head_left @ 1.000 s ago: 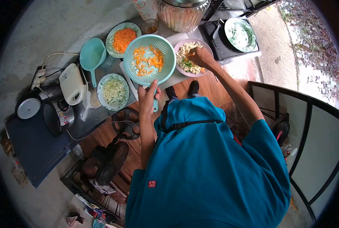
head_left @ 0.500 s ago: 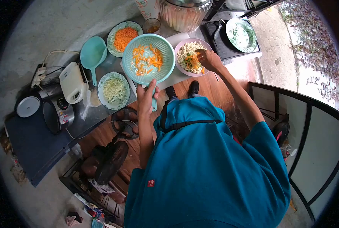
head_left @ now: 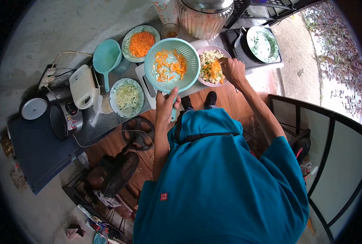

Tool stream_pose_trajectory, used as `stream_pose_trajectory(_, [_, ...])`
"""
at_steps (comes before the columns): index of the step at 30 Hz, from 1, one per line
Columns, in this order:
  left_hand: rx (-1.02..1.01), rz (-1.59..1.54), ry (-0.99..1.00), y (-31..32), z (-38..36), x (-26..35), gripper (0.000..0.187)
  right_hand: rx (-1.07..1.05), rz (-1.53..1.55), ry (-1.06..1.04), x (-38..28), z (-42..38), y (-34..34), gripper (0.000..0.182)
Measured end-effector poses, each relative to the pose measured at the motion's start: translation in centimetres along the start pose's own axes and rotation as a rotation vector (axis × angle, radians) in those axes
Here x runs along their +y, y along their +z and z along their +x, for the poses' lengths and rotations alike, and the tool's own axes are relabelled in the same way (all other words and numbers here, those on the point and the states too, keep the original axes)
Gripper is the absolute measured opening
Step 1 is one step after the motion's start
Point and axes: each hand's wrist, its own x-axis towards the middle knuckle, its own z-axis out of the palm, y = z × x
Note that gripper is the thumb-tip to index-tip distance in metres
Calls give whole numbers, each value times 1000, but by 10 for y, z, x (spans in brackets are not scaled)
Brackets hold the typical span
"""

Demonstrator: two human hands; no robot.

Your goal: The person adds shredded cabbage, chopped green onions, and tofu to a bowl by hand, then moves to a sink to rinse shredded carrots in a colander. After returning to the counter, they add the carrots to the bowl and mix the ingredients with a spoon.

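My left hand (head_left: 167, 105) is wrapped round the handle of a light green colander (head_left: 148, 77), held up over the counter. Orange strips (head_left: 171, 65) lie scattered inside the colander. At the right rim of a pink bowl (head_left: 204, 83) is my right hand (head_left: 233, 70), its fingers curled; what they hold, if anything, is hidden. The bowl contains pale chopped pieces (head_left: 210, 56) topped with orange strips and bits of green.
Behind the colander are a plate of shredded carrot (head_left: 141, 44) and a glass (head_left: 170, 31). Left stand a plate of pale green shreds (head_left: 127, 98), a green dipper (head_left: 107, 57) and a white appliance (head_left: 84, 87). A large jar (head_left: 205, 20) stands at the back.
The view has shifted slightly, so the counter appears further right. My right hand has drawn back from the middle of the bowl towards its right rim, and orange strips show on the pale pieces.
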Motion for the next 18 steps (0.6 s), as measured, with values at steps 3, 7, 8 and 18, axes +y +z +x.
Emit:
stream_pose_trajectory(3, [-14,-8,0,0,2,-4,24,-12,1,40,0,7,-7,19])
stream_pose_trajectory(7, [-10,0,12,1,0,-4,25,20,297,24,-11,16,-41,21])
stream_pose_trajectory(8, [-7,17,1,2,1,-5,25,90,504,-31,-19,16,-53,23])
stream_pose_trajectory(18, [-42,-5,3,26,-2,-12,33,-134,21,-496,-97,14,-14,70])
